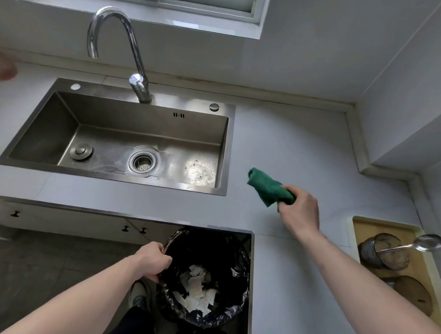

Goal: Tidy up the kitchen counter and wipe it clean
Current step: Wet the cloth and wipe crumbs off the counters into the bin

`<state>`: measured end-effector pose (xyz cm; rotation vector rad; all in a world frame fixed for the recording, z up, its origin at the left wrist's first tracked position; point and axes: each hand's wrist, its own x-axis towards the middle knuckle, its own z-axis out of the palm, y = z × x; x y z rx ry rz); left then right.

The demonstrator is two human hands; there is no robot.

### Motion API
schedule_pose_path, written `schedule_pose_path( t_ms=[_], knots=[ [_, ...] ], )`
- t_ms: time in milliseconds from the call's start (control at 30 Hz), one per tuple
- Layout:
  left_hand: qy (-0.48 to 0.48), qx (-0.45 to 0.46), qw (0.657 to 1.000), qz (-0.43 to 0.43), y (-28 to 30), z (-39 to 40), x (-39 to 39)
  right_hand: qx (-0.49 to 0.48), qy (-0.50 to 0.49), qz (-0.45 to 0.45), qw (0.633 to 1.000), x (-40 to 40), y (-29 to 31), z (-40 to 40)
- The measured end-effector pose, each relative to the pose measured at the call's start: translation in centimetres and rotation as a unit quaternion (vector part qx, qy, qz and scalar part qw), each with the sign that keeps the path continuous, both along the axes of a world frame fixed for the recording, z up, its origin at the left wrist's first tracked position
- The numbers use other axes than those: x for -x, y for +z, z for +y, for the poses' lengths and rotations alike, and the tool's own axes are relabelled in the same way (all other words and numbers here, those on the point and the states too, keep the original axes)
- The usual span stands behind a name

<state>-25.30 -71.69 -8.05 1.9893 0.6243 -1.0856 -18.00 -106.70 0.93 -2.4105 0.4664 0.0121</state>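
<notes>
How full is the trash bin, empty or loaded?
Partly full. The trash bin, lined with a black bag, has crumpled white paper scraps at its bottom, and its dark walls above them are bare. The left hand holds its rim.

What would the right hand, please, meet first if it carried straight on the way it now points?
Probably the right rim of the stainless steel sink. The right hand grips a crumpled green cloth that leads up and left over the pale grey counter; its height above the counter is unclear.
</notes>
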Motion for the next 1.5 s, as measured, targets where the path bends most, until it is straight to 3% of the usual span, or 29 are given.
schedule_pose_path(
  t_ms=[200,367,567,700,800,1000,1200,1300,1500],
  knots=[
    [0.003,0.001,1.000,0.006,-0.1,-0.1,0.2,0.079,-0.019,0.129,0.988,2.5,-5.4,-1.3],
    [0.011,0.003,1.000,0.000,-0.7,0.1,0.1,0.094,-0.023,0.123,0.988,4.5,-7.6,1.2],
    [0.003,-0.003,1.000,0.000,-0.6,0.0,0.3,0.075,0.119,0.139,0.980,7.0,-6.5,7.5],
    [-0.009,-0.010,1.000,-0.005,-0.6,0.0,0.3,-0.006,0.260,0.202,0.944,8.8,-6.0,12.2],
    [-0.005,-0.003,1.000,-0.003,0.1,0.1,0.1,-0.058,0.227,0.178,0.956,8.6,-5.6,12.7],
    [-0.004,-0.002,1.000,0.006,0.6,0.6,0.0,-0.053,0.092,0.072,0.992,4.2,-2.3,6.8],
    [0.002,-0.004,1.000,0.004,0.4,0.3,0.0,-0.027,-0.059,-0.025,0.998,-1.1,-0.1,-1.0],
    [-0.008,-0.014,1.000,0.005,0.5,0.1,0.0,0.029,-0.059,-0.013,0.998,-2.8,-1.2,-3.1],
    [-0.024,-0.031,0.999,-0.008,0.3,0.0,-0.1,0.117,0.010,0.119,0.986,-3.2,-5.2,-3.1]
  ],
)
